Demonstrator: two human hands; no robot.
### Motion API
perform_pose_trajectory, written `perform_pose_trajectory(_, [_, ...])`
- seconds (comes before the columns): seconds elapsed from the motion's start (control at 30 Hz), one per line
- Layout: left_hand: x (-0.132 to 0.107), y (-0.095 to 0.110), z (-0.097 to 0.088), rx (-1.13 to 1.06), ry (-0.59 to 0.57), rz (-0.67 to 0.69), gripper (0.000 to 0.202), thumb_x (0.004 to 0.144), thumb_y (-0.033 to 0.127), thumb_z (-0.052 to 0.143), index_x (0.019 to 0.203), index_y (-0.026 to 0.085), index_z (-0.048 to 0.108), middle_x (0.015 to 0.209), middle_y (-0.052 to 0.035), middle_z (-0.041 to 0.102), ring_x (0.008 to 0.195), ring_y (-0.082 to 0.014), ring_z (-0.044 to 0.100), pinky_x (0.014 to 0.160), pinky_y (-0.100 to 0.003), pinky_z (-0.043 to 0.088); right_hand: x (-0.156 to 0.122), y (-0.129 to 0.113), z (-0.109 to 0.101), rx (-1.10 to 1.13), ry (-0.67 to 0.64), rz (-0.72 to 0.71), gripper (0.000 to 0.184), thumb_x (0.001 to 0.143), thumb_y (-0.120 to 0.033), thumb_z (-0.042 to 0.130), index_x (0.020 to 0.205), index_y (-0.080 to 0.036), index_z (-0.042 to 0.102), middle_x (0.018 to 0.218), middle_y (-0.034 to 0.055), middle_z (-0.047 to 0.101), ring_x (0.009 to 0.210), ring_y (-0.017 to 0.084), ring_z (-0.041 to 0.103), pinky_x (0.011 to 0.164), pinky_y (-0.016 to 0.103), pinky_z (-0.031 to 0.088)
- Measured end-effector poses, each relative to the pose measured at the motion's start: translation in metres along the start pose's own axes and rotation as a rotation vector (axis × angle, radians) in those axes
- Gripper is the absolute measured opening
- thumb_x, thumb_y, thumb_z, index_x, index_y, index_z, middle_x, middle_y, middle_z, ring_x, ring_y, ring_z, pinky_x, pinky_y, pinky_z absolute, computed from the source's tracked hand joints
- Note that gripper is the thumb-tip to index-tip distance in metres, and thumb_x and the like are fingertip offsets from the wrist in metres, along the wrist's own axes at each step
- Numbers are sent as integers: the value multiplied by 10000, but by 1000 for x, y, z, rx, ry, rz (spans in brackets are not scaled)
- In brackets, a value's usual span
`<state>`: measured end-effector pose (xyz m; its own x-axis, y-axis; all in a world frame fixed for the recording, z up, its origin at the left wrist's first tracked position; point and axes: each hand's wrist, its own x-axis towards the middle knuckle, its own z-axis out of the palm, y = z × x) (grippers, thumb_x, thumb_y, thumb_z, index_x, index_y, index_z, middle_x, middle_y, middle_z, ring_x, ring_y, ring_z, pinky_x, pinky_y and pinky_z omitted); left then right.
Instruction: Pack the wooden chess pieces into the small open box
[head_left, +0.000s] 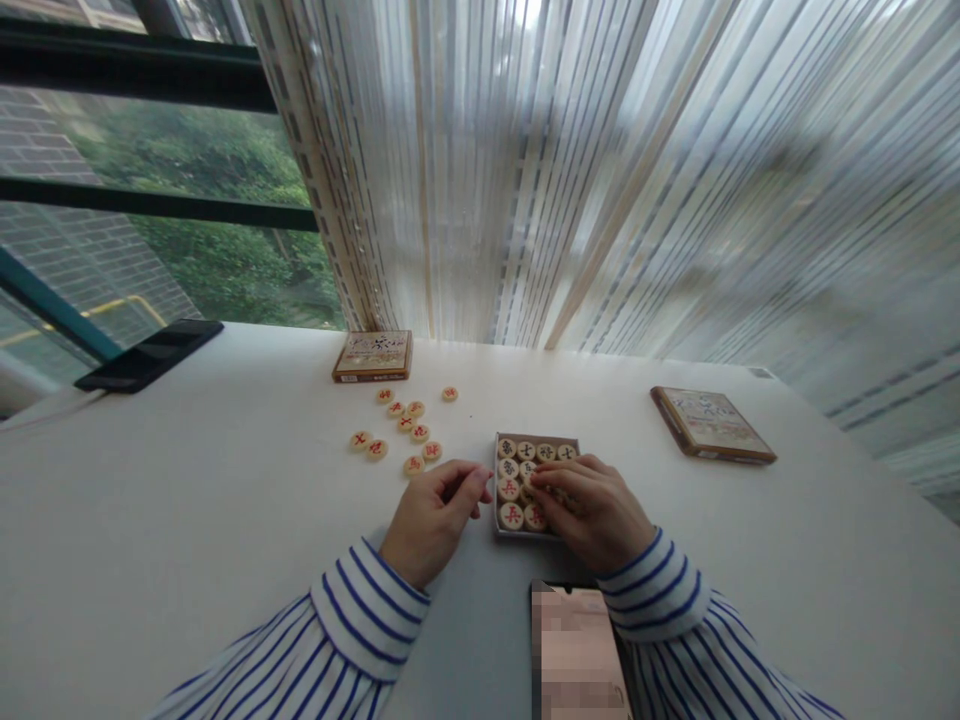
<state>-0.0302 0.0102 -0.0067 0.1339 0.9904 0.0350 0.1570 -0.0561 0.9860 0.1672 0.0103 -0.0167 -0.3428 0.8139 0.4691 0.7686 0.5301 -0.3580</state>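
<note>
A shallow square box (496, 490) of round Chinese chess pieces lies in front of me, with black-marked and red-marked discs set in rows. Over its right part reaches my right hand (600, 505), thumb and fingers closed on a Chinese chess piece (527, 487) in the box; the hand hides several of the others. Just left of the box is my left hand (435, 520), its fingers curled in and the thumb pressed against them. Whatever may be inside those fingers is hidden. Loose red-marked pieces (406, 423) are scattered face up beyond my left hand.
Behind the loose pieces lies a flat printed box (373, 356); a similar box (716, 424) is at the right. A dark phone (150, 356) with a cable rests at the far left. Another phone (577, 650) lies by my right wrist. Striped curtains (480, 180) hang behind the white table (262, 480).
</note>
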Motion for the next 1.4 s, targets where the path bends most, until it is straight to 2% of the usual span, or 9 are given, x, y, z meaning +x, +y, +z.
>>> perform_pose_trajectory(0.37, [0,-1,0,0,0,1,263,765,379,522,709,147,634,605,-8,621,501,-99,524,494,-210,438,0,3,-1,-37,-88,-74,153,810,-238,550,873,-230,689,900,42,706,787,173,599,706,329,471])
perform_pose_trajectory(0.77, [0,-1,0,31,-8,3,270,769,383,524,684,148,623,604,-4,617,505,-96,524,505,-210,439,-1,4,-2,-81,-98,-48,160,826,-271,538,886,-246,684,898,29,702,804,176,590,673,321,414])
perform_pose_trajectory(1.17, [0,-5,0,77,-5,30,271,783,378,507,727,146,637,610,-12,626,506,-105,530,496,-209,436,-2,1,-3,-108,-46,-15,130,804,-291,559,819,-230,673,836,38,696,769,177,583,676,320,398])
perform_pose_trajectory(1.4, [-6,-2,-1,326,-29,178,258,810,334,481,707,159,641,562,10,576,526,-107,498,496,-203,383,-1,-5,-8,-81,41,-29,114,800,-234,536,805,-192,642,790,51,678,742,180,563,671,311,413])
